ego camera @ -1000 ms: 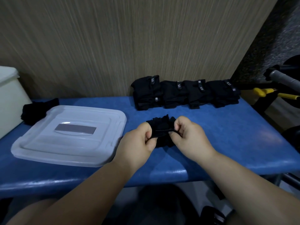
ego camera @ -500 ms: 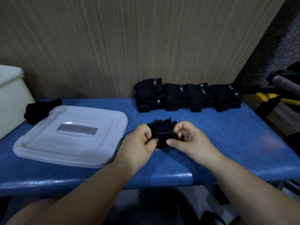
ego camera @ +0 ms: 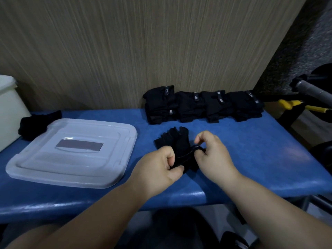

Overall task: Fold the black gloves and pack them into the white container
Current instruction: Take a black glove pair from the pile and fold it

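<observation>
A black glove (ego camera: pixel 177 143) lies on the blue table (ego camera: pixel 251 150), fingers pointing away from me. My left hand (ego camera: pixel 159 168) pinches its cuff on the left side. My right hand (ego camera: pixel 212 155) pinches the cuff strap on the right side. A row of folded black gloves (ego camera: pixel 203 106) stands against the wall behind. The white container (ego camera: pixel 9 108) is at the far left edge, only partly in view. Its translucent lid (ego camera: pixel 71 151) lies flat on the table. Another black glove (ego camera: pixel 36 123) lies between lid and container.
A wood-grain wall (ego camera: pixel 125 51) backs the table. To the right stand a grey bar (ego camera: pixel 314 90) and yellow-handled parts (ego camera: pixel 291 104) of some equipment. The table's front edge is just below my wrists.
The glove was bunched between my hands; now its fingers lie spread out on the table away from me. Both hands have shifted toward me, onto the cuff.
</observation>
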`<action>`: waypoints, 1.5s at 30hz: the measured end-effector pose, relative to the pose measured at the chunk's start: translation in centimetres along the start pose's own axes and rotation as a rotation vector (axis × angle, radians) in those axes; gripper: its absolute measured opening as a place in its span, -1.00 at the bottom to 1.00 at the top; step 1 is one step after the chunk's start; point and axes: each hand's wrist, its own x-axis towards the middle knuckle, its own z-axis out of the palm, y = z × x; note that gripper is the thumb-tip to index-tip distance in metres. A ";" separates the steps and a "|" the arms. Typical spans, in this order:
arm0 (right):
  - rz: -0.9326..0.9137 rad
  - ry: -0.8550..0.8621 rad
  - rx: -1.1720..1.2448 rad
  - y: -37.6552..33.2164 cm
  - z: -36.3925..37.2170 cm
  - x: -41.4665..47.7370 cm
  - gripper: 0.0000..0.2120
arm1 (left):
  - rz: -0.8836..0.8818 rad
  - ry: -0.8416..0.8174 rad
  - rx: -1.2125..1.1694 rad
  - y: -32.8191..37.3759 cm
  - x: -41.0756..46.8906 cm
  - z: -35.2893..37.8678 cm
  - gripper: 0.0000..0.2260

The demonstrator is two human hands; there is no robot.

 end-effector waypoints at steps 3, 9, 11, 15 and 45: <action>0.033 -0.005 0.126 -0.2 -0.4 0.1 -0.71 | 0.089 0.077 -0.043 0.0 0.1 -0.2 -0.62; -0.009 -0.099 0.482 -1.9 -0.9 -0.5 -0.73 | -0.074 0.076 -0.332 -0.1 1.0 -0.5 -0.87; -0.053 -0.177 0.560 -2.1 -0.7 -0.9 -0.71 | -0.147 0.014 -0.491 -0.3 1.2 -0.3 -0.87; -0.100 -0.298 0.648 -1.9 -0.3 -1.3 -0.58 | -0.249 0.007 -0.676 0.0 1.4 -0.4 -0.73; 0.247 -0.129 0.563 -0.7 -0.3 -0.1 -0.86 | -0.357 0.027 -0.847 -0.1 2.1 -0.3 -0.72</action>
